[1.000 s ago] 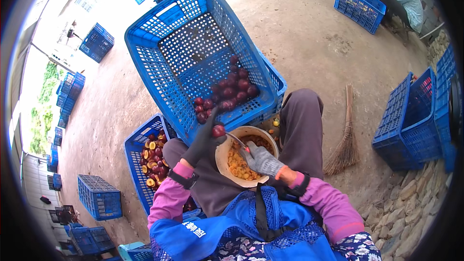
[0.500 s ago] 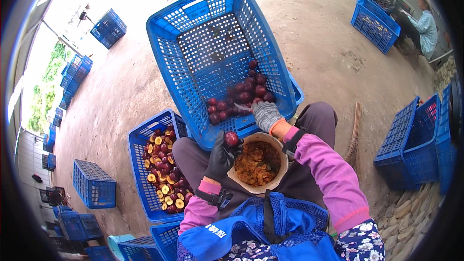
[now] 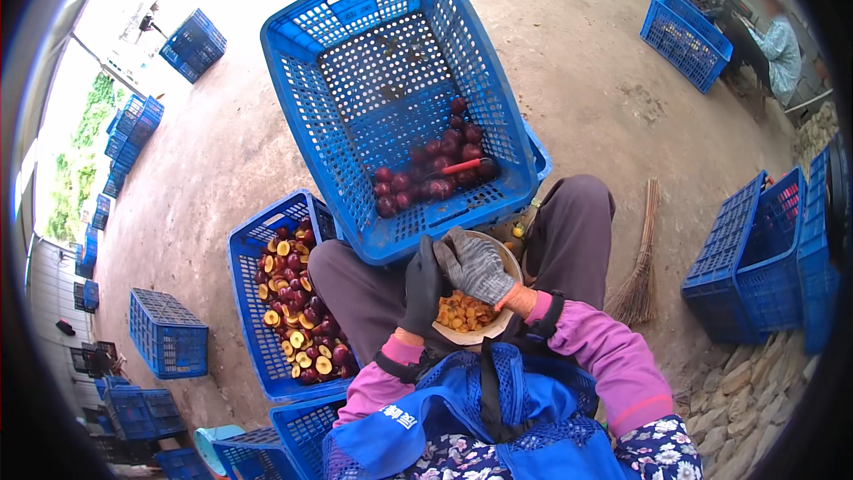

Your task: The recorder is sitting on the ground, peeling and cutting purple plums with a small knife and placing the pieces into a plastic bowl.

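Observation:
My left hand (image 3: 422,289), in a black glove, and my right hand (image 3: 477,267), in a grey striped glove, press together, fingers curled. Whatever lies between them is hidden, including the plum the left hand held earlier. Below them, a round pale container (image 3: 471,339) of orange-brown scraps rests between my legs. Just beyond stands a tilted blue crate (image 3: 309,107) with dark red plums (image 3: 435,164) gathered at its near end. A red-handled tool (image 3: 460,166) lies across these plums, its blade indistinct. Left of my knee, another blue crate (image 3: 243,302) holds plum halves (image 3: 306,311) with yellow flesh.
A twig broom (image 3: 641,258) is on the floor right of my knee. Stacked blue crates (image 3: 737,258) stand by the stone edging at right. More crates (image 3: 169,333) line the left. A person (image 3: 780,49) sits far right beside a crate (image 3: 686,40).
My right hand has left the crate and come back to my left hand. The red-handled tool now rests on the plums. The plum in my left hand has gone from sight.

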{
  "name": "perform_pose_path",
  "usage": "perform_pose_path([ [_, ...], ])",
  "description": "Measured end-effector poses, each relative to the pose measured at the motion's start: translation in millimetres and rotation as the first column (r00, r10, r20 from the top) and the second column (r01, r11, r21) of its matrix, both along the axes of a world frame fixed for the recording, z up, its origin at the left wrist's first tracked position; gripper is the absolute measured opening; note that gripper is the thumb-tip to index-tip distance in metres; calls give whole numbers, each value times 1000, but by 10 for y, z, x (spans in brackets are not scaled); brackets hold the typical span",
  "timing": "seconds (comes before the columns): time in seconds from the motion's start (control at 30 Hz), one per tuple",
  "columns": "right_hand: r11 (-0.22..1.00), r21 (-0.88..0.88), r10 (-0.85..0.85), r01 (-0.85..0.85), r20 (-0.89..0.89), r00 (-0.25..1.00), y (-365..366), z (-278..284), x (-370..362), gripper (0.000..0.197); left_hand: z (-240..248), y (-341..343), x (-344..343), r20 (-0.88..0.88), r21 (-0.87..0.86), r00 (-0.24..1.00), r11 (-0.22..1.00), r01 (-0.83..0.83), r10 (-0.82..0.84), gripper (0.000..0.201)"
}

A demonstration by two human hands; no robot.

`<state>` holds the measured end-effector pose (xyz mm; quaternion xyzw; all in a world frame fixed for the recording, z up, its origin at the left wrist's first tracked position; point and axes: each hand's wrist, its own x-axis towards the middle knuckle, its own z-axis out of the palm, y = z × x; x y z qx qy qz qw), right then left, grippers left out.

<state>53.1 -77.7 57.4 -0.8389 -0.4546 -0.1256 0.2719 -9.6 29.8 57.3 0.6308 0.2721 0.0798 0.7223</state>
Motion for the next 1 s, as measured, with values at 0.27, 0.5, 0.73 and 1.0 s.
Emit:
perform_pose_path([
  [0.27, 991, 6, -121, 130, -334, 935, 33, -121, -267, 33, -104, -199, -9, 222, 190, 944, 938, -289, 246, 28],
  [0.5, 981, -147, -103, 127, 159, 982, 4, -531, -274, 36, -258, -256, -15, 329, 397, 930, 869, -294, 164, 24],
  [0.73, 909, -375, -97, 179, 227, 969, -45, -888, -370, 38, -234, -251, 36, 300, 801, 946, 571, -180, -122, 22],
  [1.0, 969, 243, 172, -49, -514, 841, -341, -735, -218, 43, -219, -475, 231, 295, 732, 804, 663, 157, -516, 6],
])
